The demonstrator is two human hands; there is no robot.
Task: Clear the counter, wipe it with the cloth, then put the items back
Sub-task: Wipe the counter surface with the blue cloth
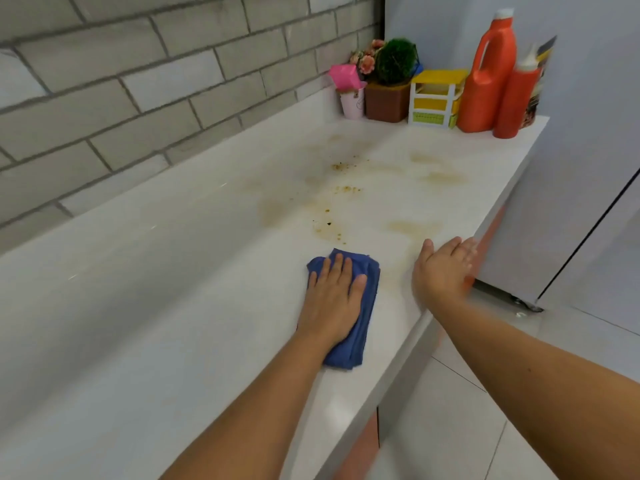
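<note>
Cloth (367,303), one, blue, lies on counter (173,306), long axis 12-to-6 o'clock. Left hand (334,299) presses it, fingers straight toward 12. Right hand (441,268), flat and empty, at its 3 o'clock. Two orange bottles (486,88) at 1 o'clock.

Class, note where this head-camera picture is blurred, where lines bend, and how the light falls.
Head view: the right hand is motion-blurred, the left hand on the blue cloth sharper; wide-angle bowing curves the counter edge and tiled wall; lighting soft, no hard shadows.
</note>
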